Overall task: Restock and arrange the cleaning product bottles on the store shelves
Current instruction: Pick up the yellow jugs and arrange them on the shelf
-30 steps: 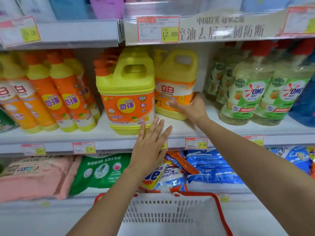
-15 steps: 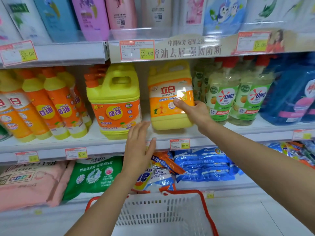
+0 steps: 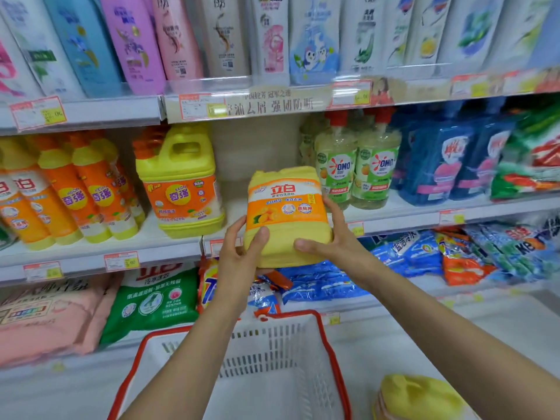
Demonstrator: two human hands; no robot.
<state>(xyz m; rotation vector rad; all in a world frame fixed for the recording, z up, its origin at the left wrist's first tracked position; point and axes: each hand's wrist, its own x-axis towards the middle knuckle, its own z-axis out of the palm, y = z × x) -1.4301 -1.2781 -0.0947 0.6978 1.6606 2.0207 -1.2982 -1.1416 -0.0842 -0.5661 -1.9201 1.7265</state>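
A yellow detergent jug with an orange label hangs in the air in front of the middle shelf, tilted back. My left hand grips its lower left side, thumb across the front. My right hand grips its lower right side. Behind it the shelf shows a gap between another yellow jug and the green-labelled OMO bottles. Another yellow jug lies at the bottom right of the view, partly cut off.
A white basket with a red rim sits below my arms. Orange and yellow bottles line the shelf's left side, blue bottles its right. Shampoo bottles fill the top shelf; detergent bags lie on the bottom shelf.
The orange-labelled jug has come off the shelf and toward me. My left hand, hovering open before, now holds it together with the right. The camera has tilted upward.
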